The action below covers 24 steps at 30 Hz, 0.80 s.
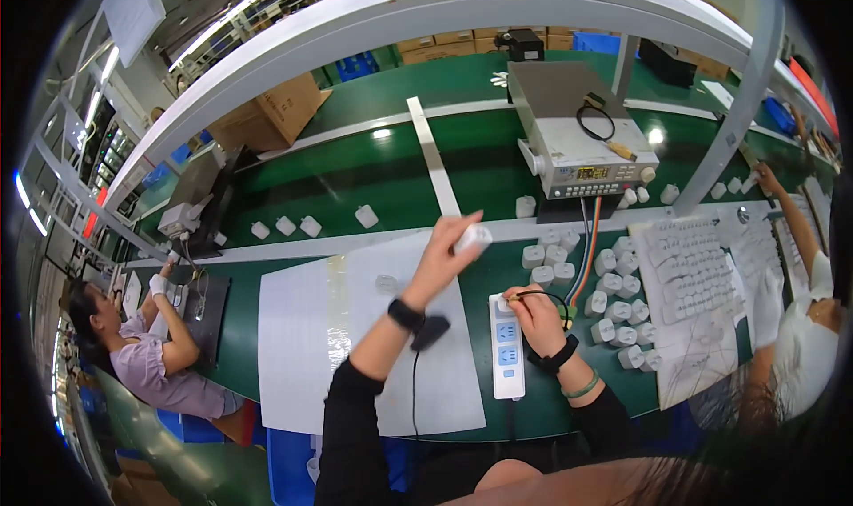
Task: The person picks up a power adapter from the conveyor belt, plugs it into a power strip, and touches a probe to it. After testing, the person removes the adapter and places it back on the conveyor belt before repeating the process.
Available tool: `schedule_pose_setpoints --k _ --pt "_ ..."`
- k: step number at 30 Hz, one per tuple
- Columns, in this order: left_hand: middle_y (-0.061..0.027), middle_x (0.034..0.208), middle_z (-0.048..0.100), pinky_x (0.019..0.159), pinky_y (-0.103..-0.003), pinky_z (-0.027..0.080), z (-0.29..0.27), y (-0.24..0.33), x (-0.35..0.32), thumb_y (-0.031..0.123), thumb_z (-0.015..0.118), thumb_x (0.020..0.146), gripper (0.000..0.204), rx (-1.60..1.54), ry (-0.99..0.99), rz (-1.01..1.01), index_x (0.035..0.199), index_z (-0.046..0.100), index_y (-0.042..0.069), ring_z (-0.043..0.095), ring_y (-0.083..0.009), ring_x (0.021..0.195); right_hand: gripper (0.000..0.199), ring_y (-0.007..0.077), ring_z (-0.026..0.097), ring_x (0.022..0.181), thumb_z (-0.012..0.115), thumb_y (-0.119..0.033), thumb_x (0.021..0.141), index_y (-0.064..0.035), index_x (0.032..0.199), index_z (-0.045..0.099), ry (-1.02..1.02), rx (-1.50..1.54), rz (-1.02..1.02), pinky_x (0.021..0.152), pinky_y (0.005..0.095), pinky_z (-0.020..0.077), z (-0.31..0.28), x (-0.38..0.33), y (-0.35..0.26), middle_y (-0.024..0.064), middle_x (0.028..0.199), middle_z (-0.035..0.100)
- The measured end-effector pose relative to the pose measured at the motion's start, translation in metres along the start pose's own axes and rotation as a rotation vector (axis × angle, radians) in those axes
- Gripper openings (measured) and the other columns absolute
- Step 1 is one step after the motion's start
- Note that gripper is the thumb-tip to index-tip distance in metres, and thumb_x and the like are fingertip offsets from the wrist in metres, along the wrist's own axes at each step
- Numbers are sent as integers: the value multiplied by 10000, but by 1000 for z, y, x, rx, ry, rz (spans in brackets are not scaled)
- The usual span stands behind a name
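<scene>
My left hand [442,259] is raised over the far edge of the white sheet, its fingers closed round a small white power adapter [474,237]. At the top end of a white power strip [508,377] with blue sockets, my right hand [538,319] pinches the end of a thin black cable [553,298]. The fingers partly hide that end and the socket below it. This cable loops over to a green connector [570,313], where coloured wires [587,262] come down from a bench test instrument [588,164].
Several white adapters [610,284] stand in rows right of the strip, beside a tray of more [689,270]. A white sheet [298,346] covers the bench to the left. A black corded block [433,332] lies near my left wrist. Co-workers [160,355] sit on either side.
</scene>
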<state>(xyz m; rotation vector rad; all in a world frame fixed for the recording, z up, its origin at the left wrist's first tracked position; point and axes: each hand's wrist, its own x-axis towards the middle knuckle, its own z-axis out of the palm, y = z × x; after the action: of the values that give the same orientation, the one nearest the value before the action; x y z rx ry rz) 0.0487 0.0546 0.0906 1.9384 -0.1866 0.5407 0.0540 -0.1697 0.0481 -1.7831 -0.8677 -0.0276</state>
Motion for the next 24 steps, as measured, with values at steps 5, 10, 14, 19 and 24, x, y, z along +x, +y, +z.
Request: schedule_pose_setpoints --k 5,10,14,19,24 --pt "-134 1055 603 839 -351 485 9 -56 94 205 665 742 475 666 -164 -193 1196 563 111 586 -310 955 126 280 590 785 545 -104 885 -38 956 626 -11 18 5 694 331 472 1 3 1 102 900 592" --pt "-124 1069 635 796 -413 498 15 -96 100 202 657 722 451 881 -354 -421 1161 576 140 593 -294 1024 130 286 595 780 558 -137 886 -66 962 635 -63 -2 27 676 345 477 2 5 0 95 868 582" --pt "-90 992 672 780 -413 506 -4 -103 106 197 626 744 370 884 -239 -158 1111 614 154 622 -281 990 121 278 573 770 554 -75 861 -19 944 623 -87 26 63 685 334 461 -3 4 2 103 852 571" --pt "-48 1036 686 691 -496 491 -69 -120 118 230 506 847 246 1699 -416 -567 953 722 181 649 -239 970 125 283 578 788 559 -83 862 -17 942 629 -53 40 83 701 341 468 -9 3 1 110 870 596" --pt "-23 998 677 795 -415 390 -138 -135 66 262 552 838 290 1864 -496 -641 1078 680 160 553 -200 1020 146 287 589 816 553 -129 880 -28 944 636 -41 83 -41 717 348 477 6 6 6 106 917 625"
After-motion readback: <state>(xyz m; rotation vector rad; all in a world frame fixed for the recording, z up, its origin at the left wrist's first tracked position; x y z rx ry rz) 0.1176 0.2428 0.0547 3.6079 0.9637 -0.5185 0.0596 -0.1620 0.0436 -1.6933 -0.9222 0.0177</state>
